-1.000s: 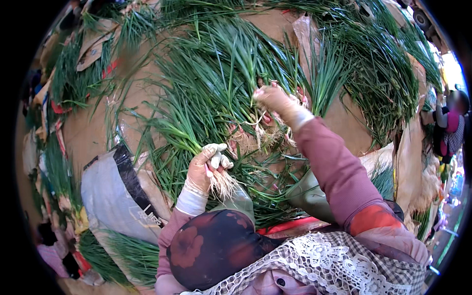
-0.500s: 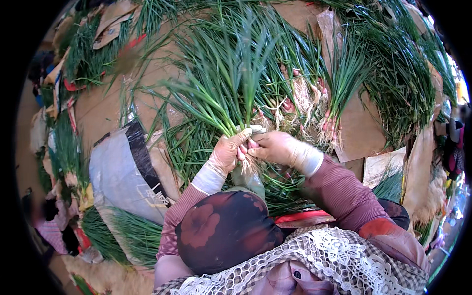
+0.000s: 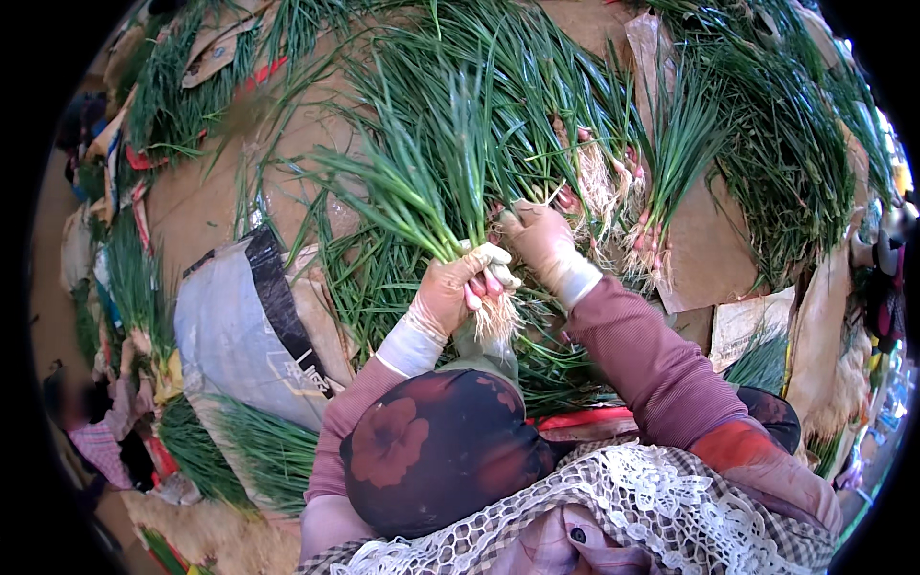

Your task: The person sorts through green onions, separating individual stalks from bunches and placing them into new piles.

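Observation:
A bunch of green onions (image 3: 433,216) with pink bulbs and pale roots is gripped in my gloved left hand (image 3: 450,292), above my knee. Its leaves fan up and away; the bulbs and roots poke out past my fingers. Farther off to the right, my gloved right hand (image 3: 541,241) is at the near edge of a big heap of loose green onions (image 3: 537,115). Its fingers are curled in among the bulbs and stems, and whatever they pinch is hidden. A separate bunch of green onions (image 3: 661,192) lies to the right of the heap, bulbs toward me.
A dark green heap of leaves (image 3: 776,163) lies at the far right. At left, a grey plastic sheet (image 3: 240,335) covers part of the ground beside more green onions (image 3: 268,455). Brown cardboard (image 3: 709,254) lies underneath. Another person's pink checked sleeve (image 3: 101,450) shows at the left edge.
My right hand has come off the bunch and moved away to the heap. My left hand keeps hold of the bunch, whose bulbs and roots now show more fully.

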`<control>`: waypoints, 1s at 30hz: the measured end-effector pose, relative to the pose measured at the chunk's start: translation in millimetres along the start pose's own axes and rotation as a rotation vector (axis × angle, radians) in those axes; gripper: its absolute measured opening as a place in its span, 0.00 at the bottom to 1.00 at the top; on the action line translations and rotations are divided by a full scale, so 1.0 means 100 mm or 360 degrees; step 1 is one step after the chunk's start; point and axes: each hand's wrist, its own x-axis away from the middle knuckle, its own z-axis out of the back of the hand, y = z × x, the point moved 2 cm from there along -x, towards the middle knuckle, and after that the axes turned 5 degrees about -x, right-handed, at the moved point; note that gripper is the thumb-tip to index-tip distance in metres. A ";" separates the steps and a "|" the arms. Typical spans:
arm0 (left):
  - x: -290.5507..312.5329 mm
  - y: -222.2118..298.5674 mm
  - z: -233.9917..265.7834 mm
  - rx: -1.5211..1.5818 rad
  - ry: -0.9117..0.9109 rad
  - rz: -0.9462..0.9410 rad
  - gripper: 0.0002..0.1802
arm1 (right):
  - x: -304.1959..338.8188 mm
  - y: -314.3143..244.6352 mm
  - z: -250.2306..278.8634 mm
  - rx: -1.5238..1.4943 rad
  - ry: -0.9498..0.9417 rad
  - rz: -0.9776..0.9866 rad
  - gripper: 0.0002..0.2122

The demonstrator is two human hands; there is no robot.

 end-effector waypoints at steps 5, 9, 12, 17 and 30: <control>0.02 0.15 -0.03 -0.0706 0.0423 0.0108 0.12 | 0.30 0.01 0.04 0.0783 -0.0745 -0.0089 0.17; 0.00 0.05 -0.08 -0.0821 0.0655 0.0184 0.09 | 0.28 -0.24 0.22 0.0008 0.0094 0.0496 0.16; 0.00 0.03 -0.05 -0.0873 0.0635 0.0145 0.07 | 0.24 -0.65 0.15 0.0259 0.0011 0.0245 0.14; 0.00 0.04 -0.06 -0.0779 0.0617 0.0091 0.05 | 0.07 -0.52 0.00 -0.0055 0.0137 0.0526 0.10; 0.20 0.55 0.09 -0.0056 0.0749 -0.0667 0.15 | 0.53 0.15 0.08 0.0533 -0.1525 -0.0033 0.20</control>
